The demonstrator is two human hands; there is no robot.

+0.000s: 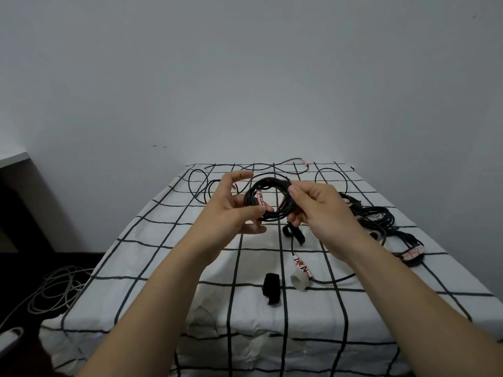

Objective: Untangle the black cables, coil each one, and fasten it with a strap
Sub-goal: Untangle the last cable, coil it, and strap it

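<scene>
Gripping the left side of the coiled black cable point(268, 198), the left hand point(231, 210) pinches it with thumb and fingers. The right hand point(324, 210) pinches the coil's right side. A black strap point(295, 234) sits just below the right hand, and more cable bundles point(381, 221) lie to its right.

On my feed, a white cloth with a black grid pattern point(168, 240) covers the table and hangs over its near edge, creased there. A small roll of translucent white tape point(299, 280) sits on the cloth, right of centre. Left of the table, loose loops of pale grey cable point(54, 289) lie on the dark floor point(32, 262). A plain grey wall point(245, 77) rises behind, with a white ledge point(13, 157) at far left (shelf or desk, I cannot tell).
</scene>
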